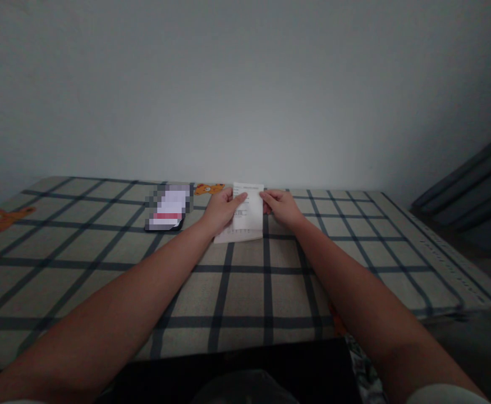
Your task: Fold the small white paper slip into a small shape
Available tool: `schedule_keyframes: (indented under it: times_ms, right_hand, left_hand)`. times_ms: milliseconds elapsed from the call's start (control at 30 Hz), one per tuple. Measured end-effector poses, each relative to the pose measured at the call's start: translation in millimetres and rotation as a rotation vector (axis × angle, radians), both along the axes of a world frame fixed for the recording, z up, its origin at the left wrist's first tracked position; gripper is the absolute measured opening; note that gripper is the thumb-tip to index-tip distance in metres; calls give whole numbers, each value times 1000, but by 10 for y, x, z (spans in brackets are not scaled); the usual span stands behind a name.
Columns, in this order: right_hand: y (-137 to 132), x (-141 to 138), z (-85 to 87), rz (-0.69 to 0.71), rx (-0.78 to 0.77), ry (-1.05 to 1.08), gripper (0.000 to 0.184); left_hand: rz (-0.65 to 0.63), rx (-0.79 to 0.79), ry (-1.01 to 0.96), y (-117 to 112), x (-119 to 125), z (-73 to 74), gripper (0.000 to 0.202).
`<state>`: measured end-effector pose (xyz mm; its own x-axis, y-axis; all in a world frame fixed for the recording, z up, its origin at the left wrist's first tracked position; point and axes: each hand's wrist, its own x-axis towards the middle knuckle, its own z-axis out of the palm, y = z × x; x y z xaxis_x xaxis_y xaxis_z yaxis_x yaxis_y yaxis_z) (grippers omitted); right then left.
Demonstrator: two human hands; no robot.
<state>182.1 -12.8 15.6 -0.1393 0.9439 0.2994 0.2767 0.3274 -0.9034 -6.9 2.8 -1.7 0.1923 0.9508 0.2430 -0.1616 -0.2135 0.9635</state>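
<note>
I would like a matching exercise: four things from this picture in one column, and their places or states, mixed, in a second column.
1. white printed paper slip
2. dark flat phone
3. orange bear print
4. grey checked tablecloth

a. lies left of the left hand
b. covers the table
c. held between both hands, the right hand on its right edge
d. printed near the far edge

Pairs: 1-c, 2-a, 3-d, 4-b

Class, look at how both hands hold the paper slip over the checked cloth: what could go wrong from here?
1. The left hand and right hand pinch opposite edges of the thin paper slip; pulling apart might tear it.
2. The dark phone lies close beside the left hand, so a sideways sweep could knock it.
</note>
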Motion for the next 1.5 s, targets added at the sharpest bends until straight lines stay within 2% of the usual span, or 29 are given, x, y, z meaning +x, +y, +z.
schedule_keyframes:
  times_ms: [133,300,533,867,1033,1367,1500]
  right_hand:
    - [-8,0,15,18,6,15,40]
    - [-23,6,40,-20,9,24,35]
    - [-22,11,48,-31,13,11,36]
    - [-29,-1,61,-67,6,26,35]
    - [9,17,16,-73,12,30,36]
    - [4,13,5,19,-42,105,38]
    - [23,15,-5,-21,-36,78,36]
  left_hand:
    - [11,6,4,8,-5,-3,33]
    - [-59,-48,-34,-4,1,5,38]
    - [102,-52,-35,0,-19,58,39]
    - [71,-98,-33,24,-27,43,38]
    - [72,-137,-74,1,-19,74,35]
    - [192,-12,-73,-1,-41,86,40]
    - [179,-23,-84,-12,-37,104,43]
